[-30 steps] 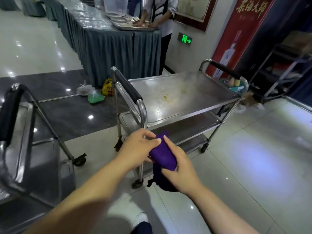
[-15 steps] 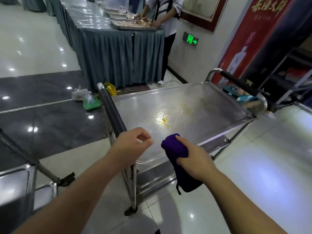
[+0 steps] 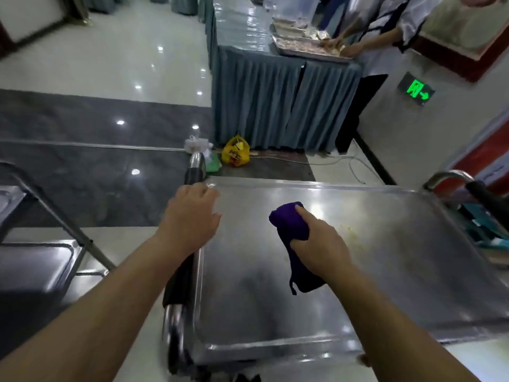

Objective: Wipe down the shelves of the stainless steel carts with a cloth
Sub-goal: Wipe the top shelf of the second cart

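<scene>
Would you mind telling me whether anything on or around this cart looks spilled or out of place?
Yes: yellowish food smears soil the cart's top shelf, just right of the right hand gripping the purple cloth. Plastic bags also lie loose beside the skirted table.

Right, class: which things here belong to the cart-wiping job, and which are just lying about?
Job in hand:
purple cloth, gripped by the right hand
top shelf with yellowish residue
cart handle under the left hand
second cart, at left

Lying about:
yellow bag on the floor
skirted table
food tray
exit sign
</scene>
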